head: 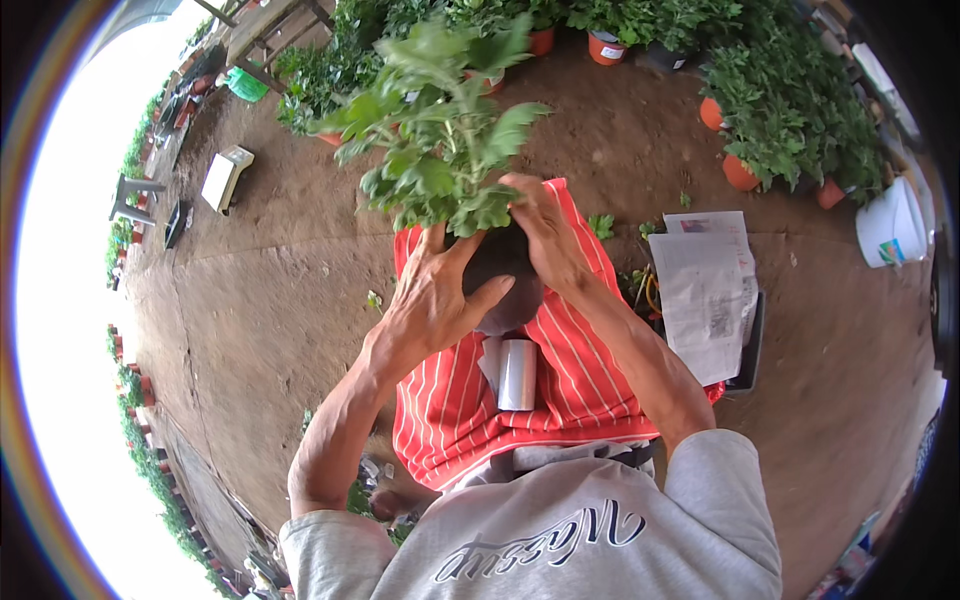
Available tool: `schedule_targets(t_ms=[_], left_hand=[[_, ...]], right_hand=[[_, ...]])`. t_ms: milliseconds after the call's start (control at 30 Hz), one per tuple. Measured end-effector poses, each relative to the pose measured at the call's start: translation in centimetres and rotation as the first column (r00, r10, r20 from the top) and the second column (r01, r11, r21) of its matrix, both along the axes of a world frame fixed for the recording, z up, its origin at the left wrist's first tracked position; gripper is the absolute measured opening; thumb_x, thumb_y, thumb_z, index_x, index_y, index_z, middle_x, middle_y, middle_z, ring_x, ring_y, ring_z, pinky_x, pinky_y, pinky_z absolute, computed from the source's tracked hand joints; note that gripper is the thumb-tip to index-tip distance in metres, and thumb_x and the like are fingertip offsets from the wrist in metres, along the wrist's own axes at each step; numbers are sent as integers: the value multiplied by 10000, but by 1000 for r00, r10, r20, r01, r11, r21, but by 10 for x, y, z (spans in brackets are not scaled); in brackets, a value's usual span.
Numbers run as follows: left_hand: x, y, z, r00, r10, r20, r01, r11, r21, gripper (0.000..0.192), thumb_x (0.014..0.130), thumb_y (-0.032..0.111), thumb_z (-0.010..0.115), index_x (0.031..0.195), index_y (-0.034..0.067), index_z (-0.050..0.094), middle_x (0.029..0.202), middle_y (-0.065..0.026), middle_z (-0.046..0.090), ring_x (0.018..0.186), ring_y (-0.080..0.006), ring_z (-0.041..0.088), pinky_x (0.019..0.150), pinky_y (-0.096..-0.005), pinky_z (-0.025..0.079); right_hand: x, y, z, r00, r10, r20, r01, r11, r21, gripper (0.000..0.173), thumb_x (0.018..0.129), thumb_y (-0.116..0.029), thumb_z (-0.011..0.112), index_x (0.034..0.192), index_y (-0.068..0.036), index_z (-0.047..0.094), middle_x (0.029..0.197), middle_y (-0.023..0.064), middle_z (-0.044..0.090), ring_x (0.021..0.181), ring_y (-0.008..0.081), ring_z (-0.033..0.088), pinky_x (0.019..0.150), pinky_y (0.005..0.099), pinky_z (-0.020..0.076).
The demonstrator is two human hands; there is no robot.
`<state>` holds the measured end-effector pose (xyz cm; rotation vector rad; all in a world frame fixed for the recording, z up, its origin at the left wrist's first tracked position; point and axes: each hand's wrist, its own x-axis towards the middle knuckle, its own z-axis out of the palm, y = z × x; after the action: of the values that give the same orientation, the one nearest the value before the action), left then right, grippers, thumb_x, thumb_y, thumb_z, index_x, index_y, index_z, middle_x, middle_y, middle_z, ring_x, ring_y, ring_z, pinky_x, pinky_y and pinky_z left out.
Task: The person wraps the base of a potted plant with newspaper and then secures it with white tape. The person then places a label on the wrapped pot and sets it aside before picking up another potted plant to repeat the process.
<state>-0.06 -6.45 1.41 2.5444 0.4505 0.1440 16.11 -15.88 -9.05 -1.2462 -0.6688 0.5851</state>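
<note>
A leafy green plant (pixel 450 142) in a dark round pot (pixel 502 289) is held over my lap, its leaves tilted away from me. My left hand (pixel 427 289) is spread along the pot's left side, thumb across its wall. The fingers of my right hand (pixel 547 232) curl over the pot's right rim, partly under leaves. Below the pot, a roll of clear plastic film (pixel 517 375) lies on the red striped apron (pixel 442 405) over my thighs. Foliage hides the pot's opening.
Sheets of newspaper (pixel 705 292) lie over a dark tray (pixel 752 352) at the right. Beyond stand potted plants (pixel 795 112) and a white bucket (pixel 892 225). On the left are a pale flat-topped device (pixel 226 176), a grey stool (pixel 135 199) and a wooden table (pixel 262 26).
</note>
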Motion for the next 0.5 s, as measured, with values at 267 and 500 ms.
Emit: schedule_targets(t_ms=[267,500], left_hand=[[15,-3,-3,995,24,101,-28,999,43,733,894,323,822,1542,117,547,1404,-298,528,1253,-520,573,1054,-599,488],[12,-2,-6,994,34,106,-40,998,56,651,881,341,834,1416,28,636,1363,-296,550,1196,-509,603,1018,-585,511]], right_hand=[[-46,-126,0,758,371,536,-70,864,-499,273,951,-185,762,1153,-10,713,1058,146,747,981,311,706,883,434,572],[-94,-106,14,655,500,567,-86,794,-601,547,828,-168,868,1297,-37,621,1127,171,712,1093,405,634,1041,519,486]])
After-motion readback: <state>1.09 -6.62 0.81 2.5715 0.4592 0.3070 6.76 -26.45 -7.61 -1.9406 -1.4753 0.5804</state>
